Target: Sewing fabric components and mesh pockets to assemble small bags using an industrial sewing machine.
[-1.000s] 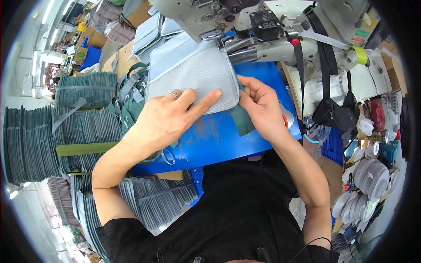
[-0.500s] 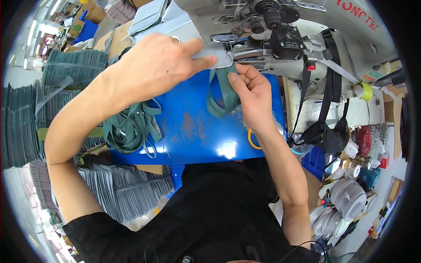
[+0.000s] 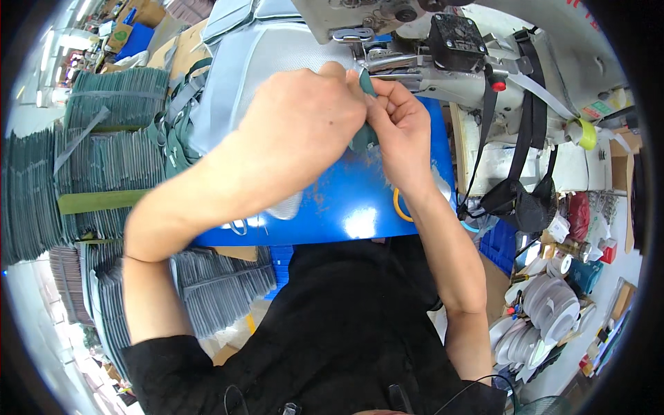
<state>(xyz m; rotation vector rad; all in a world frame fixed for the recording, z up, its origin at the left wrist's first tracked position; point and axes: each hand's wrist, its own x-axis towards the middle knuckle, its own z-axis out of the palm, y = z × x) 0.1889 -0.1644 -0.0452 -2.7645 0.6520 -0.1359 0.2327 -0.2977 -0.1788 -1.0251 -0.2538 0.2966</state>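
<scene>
Just in front of the sewing machine's presser foot (image 3: 353,34), my two hands come together at a dark green fabric strip (image 3: 362,140). My right hand (image 3: 404,124) pinches it between thumb and fingers. My left hand (image 3: 304,121) is closed beside it, fingertips at the strip's upper part and knuckles hiding most of the grip. Under my left hand and forearm lies a light grey mesh fabric piece (image 3: 277,52), spread over the blue table (image 3: 332,200) and reaching down toward its near edge.
The sewing machine (image 3: 456,45) fills the upper right. Bundled stacks of green pieces (image 3: 114,149) stand left, grey stacks (image 3: 225,283) below them. Green straps (image 3: 180,131) lie beside the mesh piece. A yellow ring-shaped handle (image 3: 401,206) rests near my right wrist. Black straps (image 3: 519,152) hang at right.
My left hand has moved right and down to meet my right hand at the green strip. The grey mesh piece now spreads over the table, covering where the heap of green straps lay.
</scene>
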